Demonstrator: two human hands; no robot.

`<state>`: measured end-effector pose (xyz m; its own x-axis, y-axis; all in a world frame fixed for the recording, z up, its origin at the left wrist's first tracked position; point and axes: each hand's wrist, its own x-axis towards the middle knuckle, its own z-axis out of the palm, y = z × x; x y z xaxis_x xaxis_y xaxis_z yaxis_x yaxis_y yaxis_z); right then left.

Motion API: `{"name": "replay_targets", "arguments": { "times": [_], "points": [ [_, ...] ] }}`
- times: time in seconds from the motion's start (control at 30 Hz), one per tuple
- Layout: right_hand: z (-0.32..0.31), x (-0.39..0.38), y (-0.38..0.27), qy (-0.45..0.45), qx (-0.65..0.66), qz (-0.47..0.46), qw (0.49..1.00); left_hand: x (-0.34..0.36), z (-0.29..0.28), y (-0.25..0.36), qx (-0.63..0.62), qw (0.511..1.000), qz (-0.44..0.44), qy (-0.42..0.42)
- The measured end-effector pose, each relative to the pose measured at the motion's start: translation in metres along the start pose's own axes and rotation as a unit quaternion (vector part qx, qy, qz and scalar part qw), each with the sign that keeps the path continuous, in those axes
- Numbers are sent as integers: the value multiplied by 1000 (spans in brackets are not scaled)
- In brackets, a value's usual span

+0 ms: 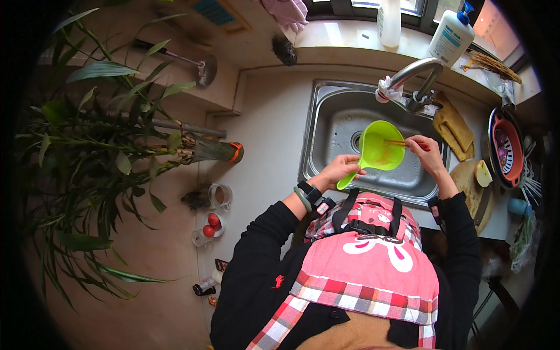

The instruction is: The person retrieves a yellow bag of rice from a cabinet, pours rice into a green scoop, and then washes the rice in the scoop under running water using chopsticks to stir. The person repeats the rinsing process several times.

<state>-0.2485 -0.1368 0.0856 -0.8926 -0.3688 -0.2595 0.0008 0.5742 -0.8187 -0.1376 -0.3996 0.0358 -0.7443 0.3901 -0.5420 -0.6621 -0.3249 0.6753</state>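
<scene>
Over the metal sink (338,96) I hold a bright green plastic dipper (382,131). My left hand (343,169) is closed around its handle, at the near left side. A little brownish liquid or residue shows in its bowl; which of the two I cannot tell. My right hand (429,154) grips reddish chopsticks (399,143) from the right, their tips inside the dipper. Beneath the dipper, the sink's drain is partly in sight.
A curved faucet (420,70) rises behind the sink, beside a brown cloth (454,125). At right are a cutting board (466,181), a cut pale piece of food (483,174) and a red-orange basket (506,151). A leafy plant (116,151) spreads at left, near red tomato-like fruits (210,227).
</scene>
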Motion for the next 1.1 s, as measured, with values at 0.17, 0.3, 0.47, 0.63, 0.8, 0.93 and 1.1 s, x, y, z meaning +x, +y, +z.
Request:
{"name": "replay_targets", "arguments": {
  "times": [0.17,0.3,0.47,0.63,0.8,0.93,1.1],
  "points": [
    [2,-3,4,-173,184,74,965,1,0,0,-5,1000,-9,3],
    [4,-2,7,-46,121,-65,989,1,3,-1,-10,1000,-14,-3],
    [2,-6,8,-100,71,121,985,0,-1,0,-19,1000,3,15],
    [5,-3,4,-48,93,-59,993,2,1,0,-3,1000,-15,-21],
    [1,-2,3,-74,54,80,993,-1,1,4,-12,1000,9,17],
    [6,-2,4,-104,114,9,988,0,6,3,-8,1000,-20,-22],
    [2,-3,2,-34,19,-17,999,-2,4,3,-8,1000,4,15]
  ]
}}
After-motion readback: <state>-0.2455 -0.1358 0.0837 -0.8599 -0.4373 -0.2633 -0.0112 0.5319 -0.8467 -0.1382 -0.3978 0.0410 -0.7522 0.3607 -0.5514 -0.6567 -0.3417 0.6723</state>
